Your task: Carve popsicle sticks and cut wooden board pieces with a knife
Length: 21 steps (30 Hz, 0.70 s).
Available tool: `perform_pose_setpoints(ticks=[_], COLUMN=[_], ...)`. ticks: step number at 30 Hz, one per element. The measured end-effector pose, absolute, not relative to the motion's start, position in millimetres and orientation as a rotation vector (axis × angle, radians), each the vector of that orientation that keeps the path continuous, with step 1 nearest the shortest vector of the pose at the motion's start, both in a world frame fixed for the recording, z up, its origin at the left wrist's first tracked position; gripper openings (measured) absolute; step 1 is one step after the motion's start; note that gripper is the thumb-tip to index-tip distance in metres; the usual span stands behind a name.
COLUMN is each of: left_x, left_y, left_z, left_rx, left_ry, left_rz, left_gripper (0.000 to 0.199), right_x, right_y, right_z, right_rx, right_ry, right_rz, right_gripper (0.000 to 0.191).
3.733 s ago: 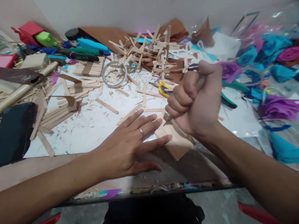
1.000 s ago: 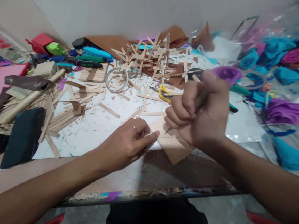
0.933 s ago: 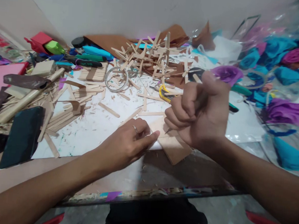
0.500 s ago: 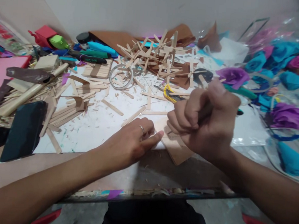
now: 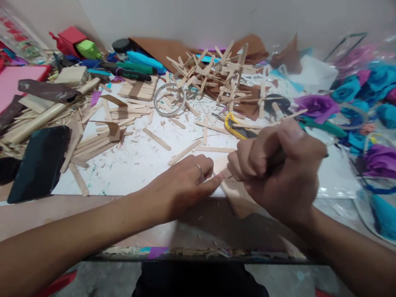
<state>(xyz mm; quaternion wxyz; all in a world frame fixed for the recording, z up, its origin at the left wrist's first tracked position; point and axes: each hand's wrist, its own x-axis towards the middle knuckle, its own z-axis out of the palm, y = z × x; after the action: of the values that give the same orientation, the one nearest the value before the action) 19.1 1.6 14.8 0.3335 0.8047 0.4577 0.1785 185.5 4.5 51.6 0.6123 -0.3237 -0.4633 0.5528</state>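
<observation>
My left hand [image 5: 185, 181], a ring on one finger, rests low over the near edge of the white paper. Its fingers are curled, and thumb and fingertip pinch what looks like a thin wooden craft stick [image 5: 227, 172], mostly hidden. Beside it my right hand [image 5: 279, 170] is closed in a fist with the thumb on top, around something dark that its fingers cover. Under both hands lies a small flat wooden board [image 5: 240, 199]. Just behind the right fist is a yellow-and-black cutter knife [image 5: 237, 127] on the paper.
A tangle of glued craft sticks [image 5: 216, 75] stands at the back. Tape roll [image 5: 156, 101], loose sticks [image 5: 94, 146] and phone [image 5: 40, 162] lie left. Crepe-paper flowers [image 5: 318, 107] and green-handled tool [image 5: 324, 127] are right. The table's front edge [image 5: 190, 255] is near my lap.
The whole view has shifted slightly, so things appear farther right. My right fist has come down a little, close to my left fingertips. Both hands keep their grips.
</observation>
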Motion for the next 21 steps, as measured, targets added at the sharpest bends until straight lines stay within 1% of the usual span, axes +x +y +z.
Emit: perform_pose_setpoints(ticks=[5,10,21], left_x=[23,24,24], left_y=[4,4,4], left_z=[22,24,24], left_rx=[1.986,1.959,1.923], left_ry=[1.242,1.248,1.213], left_rz=[0.336,0.349,0.356], left_gripper=[0.042,0.043,0.041], right_x=[185,186,187], right_y=[1,-2,-2], right_z=[42,39,39], right_rx=[-0.697,-0.682,-0.644], right_ry=[-1.080,-1.095,-1.113], right_rz=[1.226,1.222,1.239], right_gripper=[0.064,0.055,0.056])
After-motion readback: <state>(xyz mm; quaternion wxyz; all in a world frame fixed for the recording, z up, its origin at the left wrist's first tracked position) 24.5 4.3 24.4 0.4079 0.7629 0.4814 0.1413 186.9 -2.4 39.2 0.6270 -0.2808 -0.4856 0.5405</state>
